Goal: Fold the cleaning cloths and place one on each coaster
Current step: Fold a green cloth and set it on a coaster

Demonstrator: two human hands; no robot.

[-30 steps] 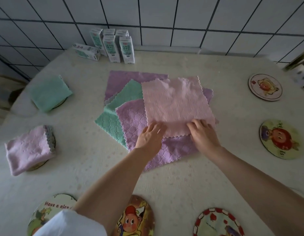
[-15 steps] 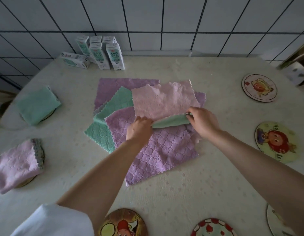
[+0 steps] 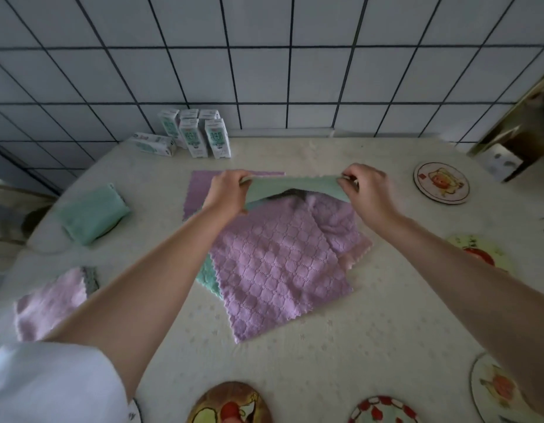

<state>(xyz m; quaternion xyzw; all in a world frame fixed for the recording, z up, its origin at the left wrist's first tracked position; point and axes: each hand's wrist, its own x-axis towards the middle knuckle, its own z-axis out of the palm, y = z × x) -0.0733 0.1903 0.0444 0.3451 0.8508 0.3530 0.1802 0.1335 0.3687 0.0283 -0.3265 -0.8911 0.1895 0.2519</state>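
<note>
Overall, the work surface is a cream table (image 3: pixel 295 361) with a faint speckled pattern, set against a wall of white tiles with dark grout (image 3: pixel 264 71). At far left, a folded pink cloth (image 3: pixel 51 303) and a folded green cloth (image 3: pixel 92 212) each lie on the table; the coasters beneath them are mostly hidden. Milk cartons (image 3: pixel 200 135) stand by the wall, one lying flat beside them. At centre, the left hand (image 3: pixel 228 192) and the right hand (image 3: pixel 367 190) each pinch a corner of a two-sided cloth (image 3: pixel 295 187), green side facing the camera, held taut above a heap of purple cloths (image 3: pixel 277 270). Bare picture coasters sit at right (image 3: pixel 441 183) and along the near edge (image 3: pixel 231 404).

Compared with half a second ago, the hands have risen from the heap and moved toward the wall, drawing the near edge of the cloth over; its pink face no longer shows.
</note>
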